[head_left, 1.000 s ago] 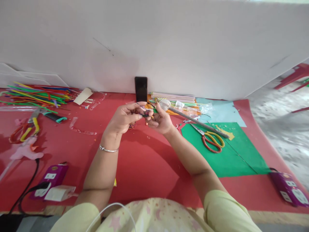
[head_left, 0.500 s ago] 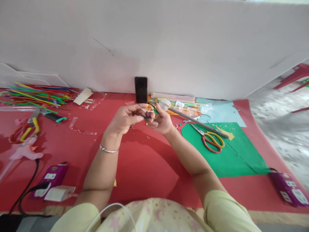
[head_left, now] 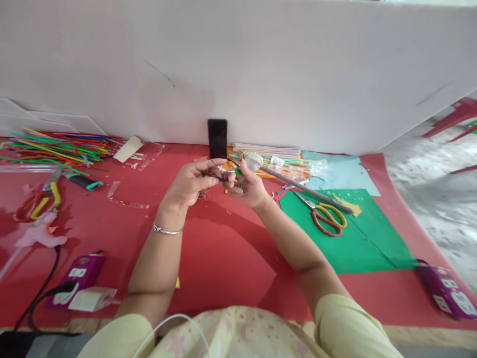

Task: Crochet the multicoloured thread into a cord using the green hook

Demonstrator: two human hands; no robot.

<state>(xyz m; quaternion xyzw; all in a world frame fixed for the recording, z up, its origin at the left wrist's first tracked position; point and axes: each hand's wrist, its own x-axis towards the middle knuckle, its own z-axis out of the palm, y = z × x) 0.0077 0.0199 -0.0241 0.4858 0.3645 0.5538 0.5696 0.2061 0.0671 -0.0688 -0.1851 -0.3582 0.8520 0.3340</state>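
Above the middle of the red table, my left hand (head_left: 189,184) and my right hand (head_left: 250,186) meet fingertip to fingertip. Between them is a small dark wire piece (head_left: 223,175) with bits of purple on it; its exact kind is too small to make out. My left thumb and index finger pinch one end. The fingers of my right hand are closed round the other side, where a green scrap (head_left: 238,171) and a thin pale stem show near the thumb. Part of the piece is hidden by the fingers.
A black phone (head_left: 217,138) leans on the white wall behind. Scissors (head_left: 325,215) and a long grey stick (head_left: 305,188) lie to the right, over a green sheet (head_left: 372,248). Leftward are pipe cleaners (head_left: 55,149), a pink glue gun (head_left: 41,233) and a purple power strip (head_left: 80,273).
Both hands stay almost in place. The small piece has shifted slightly between my fingertips, and a thin pale stem now shows at the right of my right thumb.
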